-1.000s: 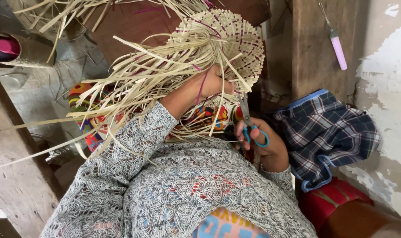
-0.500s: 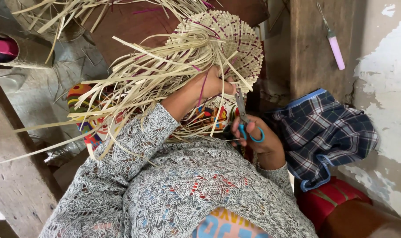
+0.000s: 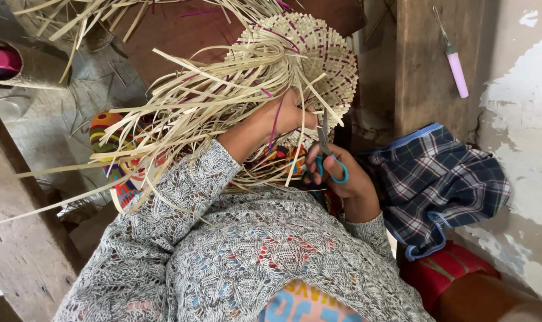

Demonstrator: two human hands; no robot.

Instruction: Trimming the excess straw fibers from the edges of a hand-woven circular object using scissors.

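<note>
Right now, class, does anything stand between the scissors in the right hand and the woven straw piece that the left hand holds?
Nothing visible does. The right hand holds the blue-handled scissors with the blades already up at the woven straw piece, beside the left hand. Only the piece's own loose straw strips hang around them.

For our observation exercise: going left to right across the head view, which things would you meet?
Pink-capped bottle → loose straw strips → left hand → blue-handled scissors in right hand → plaid cloth bag.
</note>
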